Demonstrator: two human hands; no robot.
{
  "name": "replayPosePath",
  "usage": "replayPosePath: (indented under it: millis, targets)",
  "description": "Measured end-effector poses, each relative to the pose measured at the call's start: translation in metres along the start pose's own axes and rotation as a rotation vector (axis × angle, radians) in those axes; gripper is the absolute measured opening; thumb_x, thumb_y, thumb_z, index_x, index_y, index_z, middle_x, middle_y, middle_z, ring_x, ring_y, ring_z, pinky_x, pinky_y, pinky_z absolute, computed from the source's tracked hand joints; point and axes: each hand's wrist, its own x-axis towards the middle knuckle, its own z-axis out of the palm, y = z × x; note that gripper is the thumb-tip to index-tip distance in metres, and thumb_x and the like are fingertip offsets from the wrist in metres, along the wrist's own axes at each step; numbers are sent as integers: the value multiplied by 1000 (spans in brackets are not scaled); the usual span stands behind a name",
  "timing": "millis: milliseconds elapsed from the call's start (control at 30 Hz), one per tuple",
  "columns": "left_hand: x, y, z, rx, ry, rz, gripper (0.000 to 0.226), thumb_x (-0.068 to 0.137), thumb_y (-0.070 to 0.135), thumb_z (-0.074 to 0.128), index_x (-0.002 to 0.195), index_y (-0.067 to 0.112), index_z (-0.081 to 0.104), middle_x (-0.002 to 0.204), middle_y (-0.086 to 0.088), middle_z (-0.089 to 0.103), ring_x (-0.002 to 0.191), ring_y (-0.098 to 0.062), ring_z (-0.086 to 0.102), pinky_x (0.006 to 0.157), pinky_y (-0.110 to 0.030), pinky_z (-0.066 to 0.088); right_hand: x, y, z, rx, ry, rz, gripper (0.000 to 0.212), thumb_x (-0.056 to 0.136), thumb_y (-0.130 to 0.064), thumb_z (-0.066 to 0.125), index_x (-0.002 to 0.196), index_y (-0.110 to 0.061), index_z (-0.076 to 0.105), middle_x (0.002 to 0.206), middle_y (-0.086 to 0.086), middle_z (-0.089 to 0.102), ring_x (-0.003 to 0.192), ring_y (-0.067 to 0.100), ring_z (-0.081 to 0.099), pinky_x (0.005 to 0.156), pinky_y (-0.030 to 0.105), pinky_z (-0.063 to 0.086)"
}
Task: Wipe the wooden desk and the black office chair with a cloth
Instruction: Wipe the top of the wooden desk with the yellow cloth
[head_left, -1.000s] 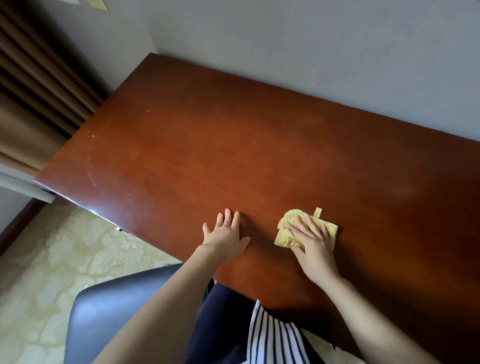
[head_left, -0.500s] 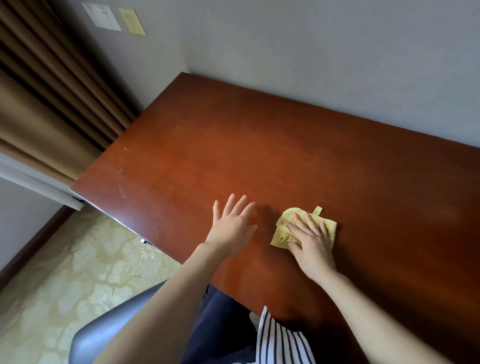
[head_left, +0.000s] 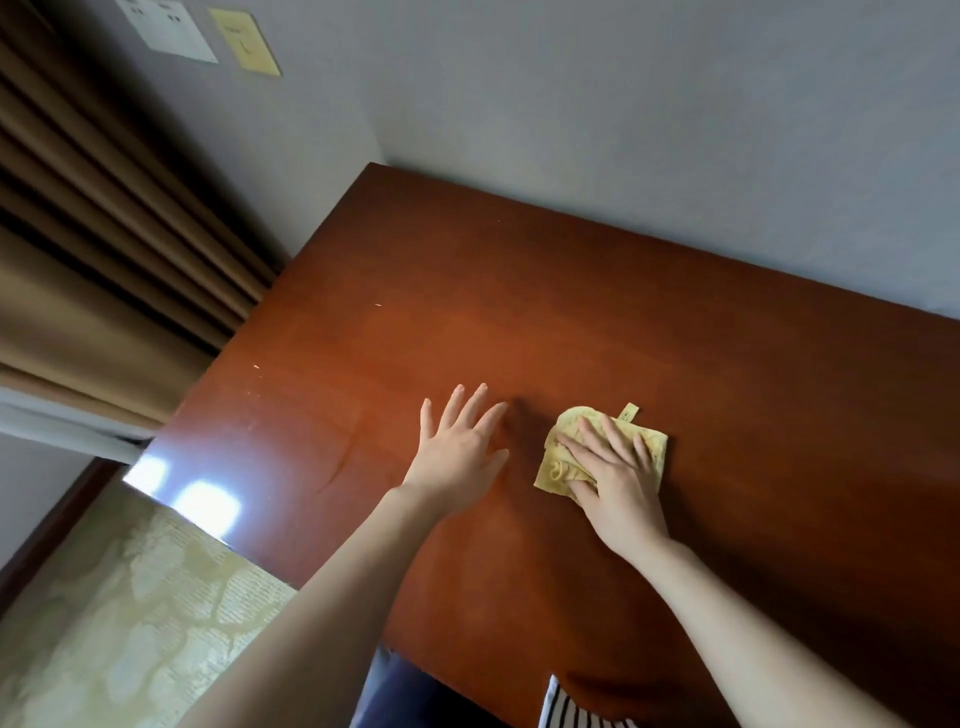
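A reddish-brown wooden desk (head_left: 597, 332) fills the middle of the view, pushed against a grey wall. A crumpled yellow cloth (head_left: 566, 457) with a small tag lies near the desk's front. My right hand (head_left: 615, 478) presses flat on the cloth with fingers spread and straight. To its left, my left hand (head_left: 460, 452) hovers over or rests lightly on the bare desk, fingers extended and apart. The black office chair is out of sight in this frame.
Brown curtains (head_left: 104, 249) hang at the left beside the desk's end. Notes (head_left: 244, 41) are pinned on the wall above. Patterned yellowish carpet (head_left: 130, 623) shows below the desk's left corner. Dark and striped clothing sits at the bottom edge.
The view has tilted up and left, so the chair dropped out of sight. My left hand lifted and slid forward with fingers spreading. My right hand stays on the cloth.
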Motion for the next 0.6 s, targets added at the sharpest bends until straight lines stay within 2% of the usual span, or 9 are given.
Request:
replayPosePath:
  millis: [167, 367, 467, 600]
  targets:
    - [48, -83, -30, 0, 15, 65, 57, 99, 38, 38, 150, 26, 16, 160, 0, 0, 146, -24, -10, 113, -52, -11, 82, -54, 9, -1, 46, 88, 53, 90, -29, 62, 139, -34, 44, 152, -9, 29, 146, 16, 12, 116, 39, 1]
    - [75, -199, -62, -44, 30, 76, 58, 99, 40, 39, 151, 24, 18, 160, -1, 0, 146, -25, -10, 109, -48, -18, 188, -133, 30, -23, 103, 218, 52, 94, -29, 54, 143, -33, 38, 155, -6, 25, 147, 19, 8, 118, 44, 1]
    - [82, -249, -75, -40, 17, 16, 69, 96, 43, 45, 152, 22, 10, 160, 0, -3, 146, -23, -11, 111, -50, -14, 231, -171, 39, -31, 91, 253, 51, 96, -33, 49, 145, -35, 33, 157, -7, 20, 147, 18, 4, 117, 43, -1]
    - [95, -293, -83, -37, -14, -94, 97, 85, 59, 54, 152, 19, -5, 160, -2, -9, 146, -21, -11, 112, -53, -10, 268, -213, 54, -61, 59, 209, 54, 97, -35, 47, 147, -37, 26, 158, -7, 15, 147, 19, 0, 117, 44, -2]
